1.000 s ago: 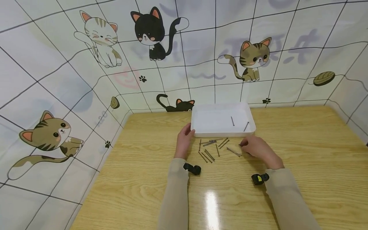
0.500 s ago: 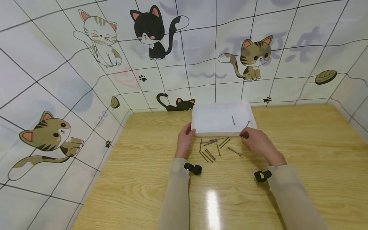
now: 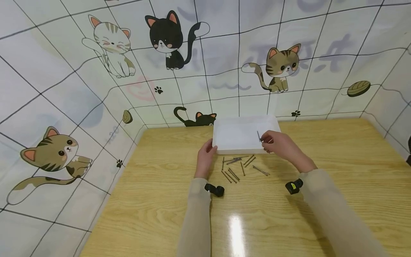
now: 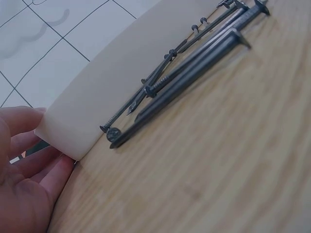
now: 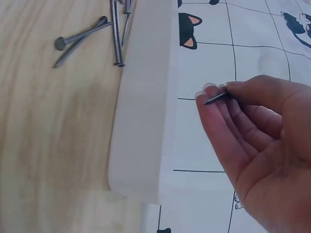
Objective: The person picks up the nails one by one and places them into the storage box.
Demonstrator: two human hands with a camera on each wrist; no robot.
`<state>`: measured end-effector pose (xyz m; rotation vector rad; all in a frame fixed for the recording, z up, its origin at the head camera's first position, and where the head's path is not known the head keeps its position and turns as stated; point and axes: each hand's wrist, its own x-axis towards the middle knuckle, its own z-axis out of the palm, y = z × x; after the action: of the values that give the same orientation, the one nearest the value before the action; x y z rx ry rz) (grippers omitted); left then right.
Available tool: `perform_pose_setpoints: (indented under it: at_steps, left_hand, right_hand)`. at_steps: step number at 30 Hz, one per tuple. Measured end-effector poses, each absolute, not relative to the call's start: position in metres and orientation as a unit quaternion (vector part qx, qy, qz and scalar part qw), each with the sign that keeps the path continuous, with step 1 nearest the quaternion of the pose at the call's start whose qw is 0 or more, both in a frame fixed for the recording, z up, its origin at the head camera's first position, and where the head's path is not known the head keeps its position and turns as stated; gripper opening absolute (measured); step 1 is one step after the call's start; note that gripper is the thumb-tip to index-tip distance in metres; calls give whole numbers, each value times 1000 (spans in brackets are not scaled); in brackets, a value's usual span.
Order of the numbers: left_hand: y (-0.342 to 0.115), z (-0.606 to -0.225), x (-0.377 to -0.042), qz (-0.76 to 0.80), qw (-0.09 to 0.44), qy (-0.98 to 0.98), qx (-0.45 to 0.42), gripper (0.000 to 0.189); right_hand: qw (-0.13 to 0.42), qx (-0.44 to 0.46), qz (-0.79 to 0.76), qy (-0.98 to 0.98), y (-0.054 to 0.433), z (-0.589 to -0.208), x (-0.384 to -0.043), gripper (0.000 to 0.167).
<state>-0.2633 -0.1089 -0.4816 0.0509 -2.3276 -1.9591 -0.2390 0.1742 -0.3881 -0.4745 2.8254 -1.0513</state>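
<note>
A shallow white tray (image 3: 239, 151) stands at the back of the table. My left hand (image 3: 205, 159) holds its front left corner, thumb and fingers on either side of the wall (image 4: 77, 126) in the left wrist view. Over the tray's right end is my right hand (image 3: 282, 144), which pinches a dark nail (image 5: 216, 98) between thumb and fingertips. One nail (image 3: 258, 135) shows inside the tray beside those fingers; the hand covers the tray's right front part. In front of the tray lie several loose nails (image 3: 234, 175), some crossing each other.
A wooden table (image 3: 154, 200) extends to both sides and in front of the tray. Behind the tray rises a wall covering (image 3: 224, 82) with cat drawings and grid lines. A black camera (image 3: 293, 186) sits on the right wrist.
My right hand has lifted from the table by the nails and moved up and left over the tray's right end, with a nail in its fingers. My left hand stays at the corner.
</note>
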Motion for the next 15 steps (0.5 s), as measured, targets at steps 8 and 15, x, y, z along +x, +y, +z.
perform_pose_setpoints:
  at_steps: [8, 15]
  left_hand:
    - [-110, -474, -258, -649, 42, -760, 12, 45]
    - [-107, -467, -253, -652, 49, -756, -5, 44]
  right_hand:
    - [68, -140, -406, 900, 173, -382, -256, 31]
    - [100, -78, -486, 865, 176, -388, -271, 34]
